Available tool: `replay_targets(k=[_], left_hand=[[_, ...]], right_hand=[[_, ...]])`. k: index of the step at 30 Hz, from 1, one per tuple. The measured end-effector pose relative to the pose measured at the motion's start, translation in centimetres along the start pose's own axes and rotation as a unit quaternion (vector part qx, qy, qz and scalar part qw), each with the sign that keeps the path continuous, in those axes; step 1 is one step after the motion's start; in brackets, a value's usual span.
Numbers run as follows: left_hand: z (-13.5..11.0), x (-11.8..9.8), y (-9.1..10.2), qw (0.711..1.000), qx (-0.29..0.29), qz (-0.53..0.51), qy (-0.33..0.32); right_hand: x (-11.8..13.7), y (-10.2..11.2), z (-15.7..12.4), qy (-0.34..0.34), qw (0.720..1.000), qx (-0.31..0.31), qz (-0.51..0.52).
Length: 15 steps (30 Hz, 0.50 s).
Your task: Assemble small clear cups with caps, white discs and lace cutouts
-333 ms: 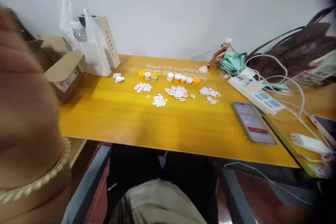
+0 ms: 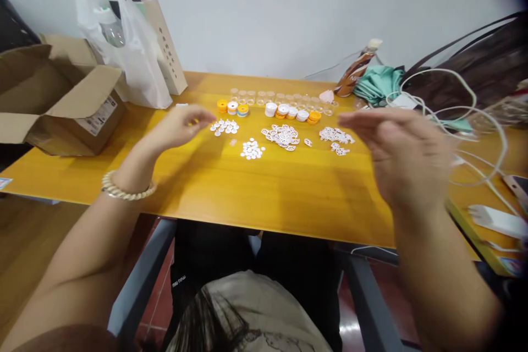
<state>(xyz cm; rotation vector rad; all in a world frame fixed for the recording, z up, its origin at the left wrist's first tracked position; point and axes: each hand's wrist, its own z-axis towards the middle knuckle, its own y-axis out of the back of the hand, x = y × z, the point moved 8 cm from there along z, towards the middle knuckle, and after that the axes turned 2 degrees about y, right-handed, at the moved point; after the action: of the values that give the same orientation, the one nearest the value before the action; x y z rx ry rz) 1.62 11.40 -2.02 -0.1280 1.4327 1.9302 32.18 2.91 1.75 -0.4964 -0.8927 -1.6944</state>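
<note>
My left hand (image 2: 177,127), with a beaded bracelet (image 2: 127,190) on its wrist, hovers left of a pile of small white knobbed pieces (image 2: 224,127). Its fingers are loosely bent and hold nothing that I can see. My right hand (image 2: 412,154) is raised at the right, fingers stretched out, slightly blurred. Nearest to it are flat white openwork pieces (image 2: 335,135). A bigger heap of similar openwork pieces (image 2: 281,136) lies mid-table, with small white discs (image 2: 252,149) to its left. Behind stand orange and white round spools (image 2: 282,111) and a row of clear round cups (image 2: 260,98).
An open cardboard box (image 2: 94,110) and a white plastic bag (image 2: 140,60) stand at the left. On the right are a brown-labelled bottle (image 2: 355,70), green cloth (image 2: 378,85), white cables (image 2: 501,121), a white adapter (image 2: 497,221) and a dark bag (image 2: 487,58).
My left hand has moved from close before the camera out over the table. My right hand has come up into view and covers the phone and the power strip.
</note>
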Motion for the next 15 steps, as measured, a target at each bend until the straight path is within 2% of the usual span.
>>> replay_targets(k=[1,2,5,8,12,15], left_hand=[[0.1,1.4,-1.7,0.998,0.044,0.049,0.015],[0.2,2.7,-2.8,0.995,0.057,0.073,0.03],[0.3,4.6,-4.6,0.992,0.037,0.106,0.051],[0.8,5.2,-5.4,0.991,0.008,0.12,0.062],[1.5,4.8,-6.0,0.99,0.026,0.125,0.057],[1.1,2.0,-5.6,0.994,0.004,0.103,0.036]], right_hand=[[-1.3,-0.8,0.2,-0.019,1.0,0.009,0.011],[-2.8,-1.7,0.3,-0.043,0.999,0.023,-0.003],[-6.3,-3.4,0.4,-0.076,0.996,0.05,-0.026],[-8.6,-3.8,0.4,-0.09,0.994,0.053,-0.029],[-9.7,-3.3,0.3,-0.1,0.994,0.04,-0.016],[-10.0,-3.2,-0.3,-0.113,0.992,0.049,-0.006]])
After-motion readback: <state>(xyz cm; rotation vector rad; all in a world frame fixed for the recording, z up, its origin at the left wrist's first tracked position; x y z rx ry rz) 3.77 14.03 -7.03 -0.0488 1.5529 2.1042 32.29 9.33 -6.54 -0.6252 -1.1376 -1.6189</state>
